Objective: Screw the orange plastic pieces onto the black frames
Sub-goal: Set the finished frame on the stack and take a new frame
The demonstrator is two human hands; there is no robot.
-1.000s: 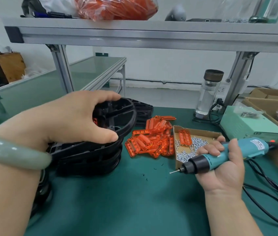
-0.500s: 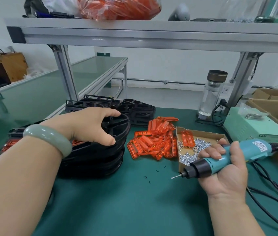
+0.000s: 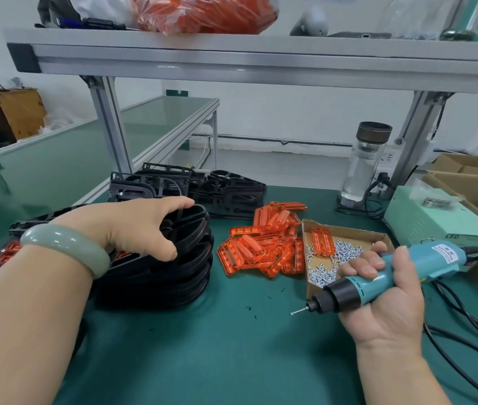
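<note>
A stack of round black frames [image 3: 173, 276] stands at the left of the green mat. My left hand [image 3: 132, 226] rests on the top frame, fingers stretched over its far rim and thumb bent above its spokes. A pile of orange plastic pieces [image 3: 261, 249] lies just right of the stack. My right hand [image 3: 383, 305] grips a teal electric screwdriver [image 3: 378, 276], its bit pointing left above the mat. Behind it a cardboard tray [image 3: 348, 233] holds silver screws [image 3: 322, 271] and one orange piece [image 3: 322, 241].
More black frames [image 3: 191, 185] lie at the back, and frames with orange parts [image 3: 6, 252] at far left. A glass bottle [image 3: 363, 168], a pale green power box [image 3: 424, 217], cardboard boxes [image 3: 471, 171] and black cables [image 3: 465, 346] crowd the right. A metal shelf [image 3: 231, 59] hangs overhead.
My left hand has lowered the black frame it held onto the stack and now lies lower on it. My right hand holds the screwdriver in about the same place.
</note>
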